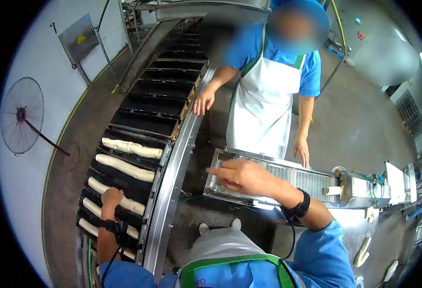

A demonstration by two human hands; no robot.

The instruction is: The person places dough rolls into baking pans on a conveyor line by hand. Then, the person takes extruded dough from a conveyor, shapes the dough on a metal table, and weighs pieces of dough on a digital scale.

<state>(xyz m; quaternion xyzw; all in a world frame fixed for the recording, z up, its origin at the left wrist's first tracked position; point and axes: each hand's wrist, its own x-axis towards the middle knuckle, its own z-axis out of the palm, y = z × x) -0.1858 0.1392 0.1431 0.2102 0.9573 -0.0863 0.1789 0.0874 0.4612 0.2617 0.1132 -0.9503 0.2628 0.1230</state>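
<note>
My left hand [111, 196] is closed over a dough roll [132, 205] lying in a black baking pan on the left; whether the fingers grip it is hard to make out. Two more dough rolls [124, 168] [132, 148] lie in the pans beyond it, and others [92, 207] lie nearer to me. My right hand [235, 175] hovers over the near end of the mesh conveyor [287, 176], fingers apart, holding nothing. At the conveyor's far right end a short dough piece [332, 191] comes out of a metal machine [364, 187].
Black pans [148, 123] without dough run away along the left line, bordered by a metal rail [165, 211]. A co-worker in a white apron [261, 105] stands opposite, one hand by the rail, one by the conveyor. A bent dough strip [362, 253] lies at lower right.
</note>
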